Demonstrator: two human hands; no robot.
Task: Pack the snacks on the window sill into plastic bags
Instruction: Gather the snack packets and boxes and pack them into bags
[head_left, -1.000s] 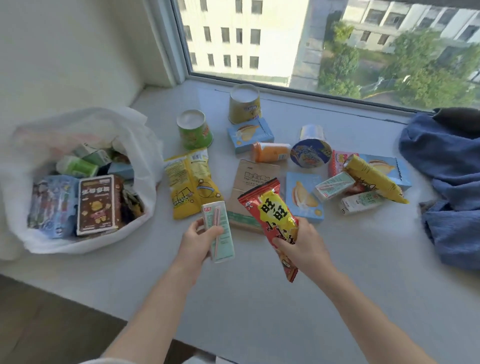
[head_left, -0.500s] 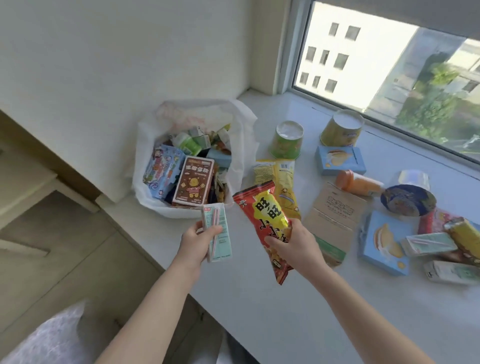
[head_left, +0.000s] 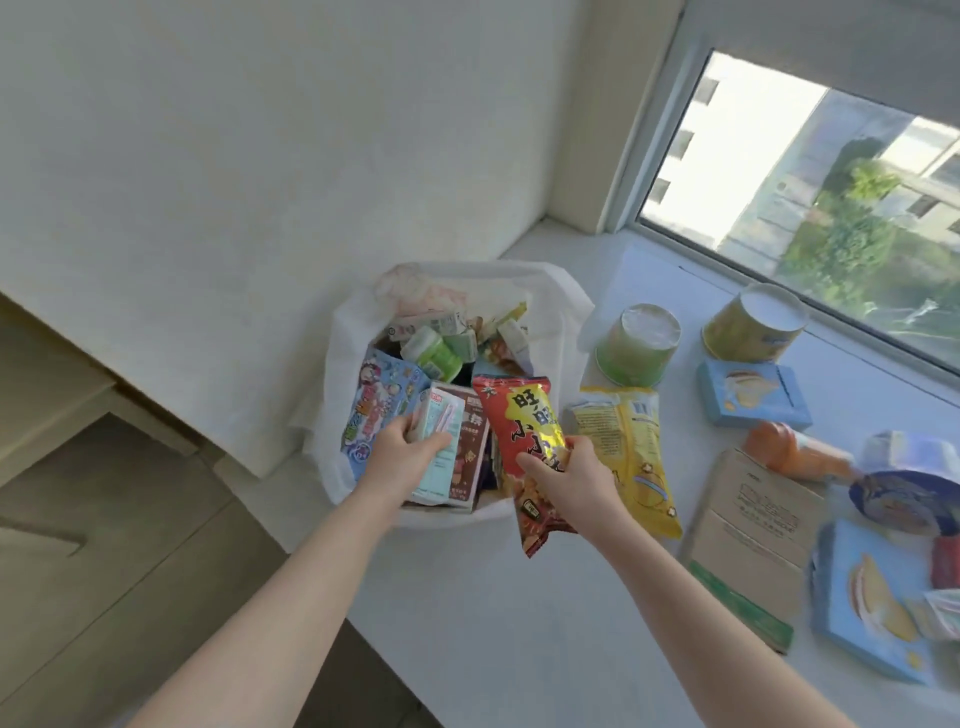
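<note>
A white plastic bag (head_left: 563, 301) stands open at the left end of the window sill (head_left: 519, 613), packed with several snacks. My left hand (head_left: 402, 452) grips a small pale green carton (head_left: 441, 452) just over the bag's mouth, above a brown snack box inside. My right hand (head_left: 566, 478) holds a red and yellow snack packet (head_left: 524, 421) by its lower half, its top leaning over the bag's right rim.
On the sill to the right lie a yellow chip bag (head_left: 631, 447), a green cup (head_left: 636, 343), a yellow tub (head_left: 753, 322), two blue boxes (head_left: 753, 397) (head_left: 867, 597), an orange bottle (head_left: 795, 452), a brown paper package (head_left: 753, 535) and a blue bowl (head_left: 906, 501). The floor drops off at left.
Both hands have carried the carton and the red packet leftward from above the sill to the bag's mouth. The view has swung left toward the bag.
</note>
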